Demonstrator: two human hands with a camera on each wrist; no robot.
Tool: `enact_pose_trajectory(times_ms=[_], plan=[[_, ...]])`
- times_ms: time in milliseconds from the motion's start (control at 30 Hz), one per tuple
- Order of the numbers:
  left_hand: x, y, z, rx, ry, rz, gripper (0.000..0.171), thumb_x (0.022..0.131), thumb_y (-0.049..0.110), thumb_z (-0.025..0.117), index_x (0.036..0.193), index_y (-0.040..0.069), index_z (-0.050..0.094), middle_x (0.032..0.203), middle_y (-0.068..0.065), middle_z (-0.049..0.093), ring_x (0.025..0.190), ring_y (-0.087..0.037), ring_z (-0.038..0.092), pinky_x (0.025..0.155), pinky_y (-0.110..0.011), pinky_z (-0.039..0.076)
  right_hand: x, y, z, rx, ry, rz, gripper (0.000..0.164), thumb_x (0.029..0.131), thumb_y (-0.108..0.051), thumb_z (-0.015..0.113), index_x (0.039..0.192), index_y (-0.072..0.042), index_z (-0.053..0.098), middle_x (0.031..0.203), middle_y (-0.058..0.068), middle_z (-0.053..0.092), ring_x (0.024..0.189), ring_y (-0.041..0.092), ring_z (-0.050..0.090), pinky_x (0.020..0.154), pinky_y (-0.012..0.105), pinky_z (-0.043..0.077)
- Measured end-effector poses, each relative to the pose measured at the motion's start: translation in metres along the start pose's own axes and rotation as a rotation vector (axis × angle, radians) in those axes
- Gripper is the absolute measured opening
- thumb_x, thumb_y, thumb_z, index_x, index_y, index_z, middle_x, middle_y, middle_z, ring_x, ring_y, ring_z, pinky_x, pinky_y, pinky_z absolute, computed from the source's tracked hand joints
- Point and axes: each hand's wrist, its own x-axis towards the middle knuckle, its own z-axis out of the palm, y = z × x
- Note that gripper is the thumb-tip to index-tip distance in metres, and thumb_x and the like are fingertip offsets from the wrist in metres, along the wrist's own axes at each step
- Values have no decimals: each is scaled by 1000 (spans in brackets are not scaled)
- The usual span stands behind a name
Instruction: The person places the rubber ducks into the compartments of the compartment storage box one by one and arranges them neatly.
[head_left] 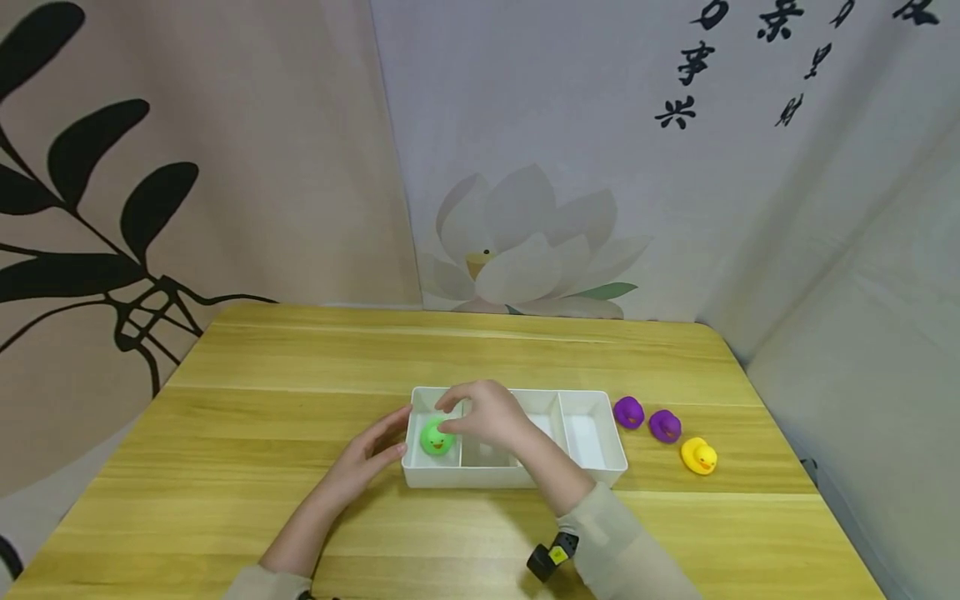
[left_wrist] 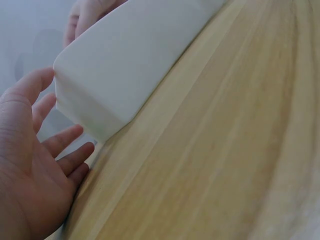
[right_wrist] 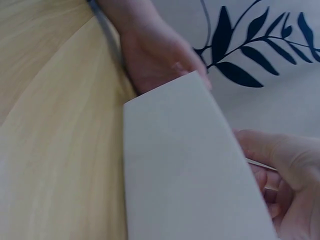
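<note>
A white divided box (head_left: 480, 477) stands on the table. In its leftmost compartment sits a green rubber duck (head_left: 435, 439), its face toward me. My right hand (head_left: 487, 414) is over the box beside this duck, thumb and index finger apart. The thumb tip is close to the duck; whether they touch I cannot tell. At the box's left end, my left hand (head_left: 367, 457) rests with its thumb and fingertips against the wall. The left wrist view shows those fingers (left_wrist: 70, 137) spread and loosely bent at the box corner. The box wall hides the duck in both wrist views.
Right of the box lie two purple rubber ducks, the nearer-to-box one (head_left: 628, 412) and another (head_left: 665, 426), then a yellow rubber duck (head_left: 699, 456). The wooden table (head_left: 300, 358) ends at a printed curtain (head_left: 315, 167) behind.
</note>
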Motion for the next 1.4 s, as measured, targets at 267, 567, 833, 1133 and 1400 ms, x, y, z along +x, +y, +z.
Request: enact_pose_trajectory(times_ms=[267, 567, 833, 1133, 1400], plan=[[1, 1, 0, 3, 1, -1, 52, 97, 17, 57, 146, 15, 41, 144, -16, 42, 132, -36, 37, 101, -42, 36, -19, -5, -17, 88, 78, -17, 25, 81, -27, 78, 103, -14, 74, 98, 0, 70, 60, 13, 54, 55, 28, 46], [0, 1, 1, -11, 7, -9, 53, 97, 18, 58, 146, 14, 41, 144, -17, 42, 133, -36, 36, 104, -56, 30, -44, -5, -31, 150, 199, -16, 24, 78, -22, 81, 100, -15, 75, 95, -4, 71, 53, 13, 46, 44, 26, 39], [0, 3, 1, -12, 11, -24, 53, 96, 18, 59, 147, 15, 41, 145, -17, 42, 133, -38, 36, 104, -58, 29, -67, 3, -46, 186, 291, -6, 21, 77, -16, 81, 97, -20, 75, 93, -2, 70, 54, 11, 43, 46, 24, 36], [-1, 2, 1, -3, 11, -24, 53, 97, 19, 59, 147, 17, 40, 145, -16, 41, 134, -37, 34, 104, -59, 28, -94, 20, -67, 157, 375, 1, 20, 77, -19, 82, 96, -23, 74, 94, -7, 70, 55, 14, 46, 46, 24, 36], [-1, 2, 1, -11, 12, -20, 54, 96, 19, 59, 147, 16, 40, 146, -16, 40, 135, -37, 33, 105, -58, 27, -117, 43, -89, 138, 414, 34, 21, 78, -19, 81, 97, -24, 73, 93, -3, 70, 55, 15, 46, 46, 25, 38]])
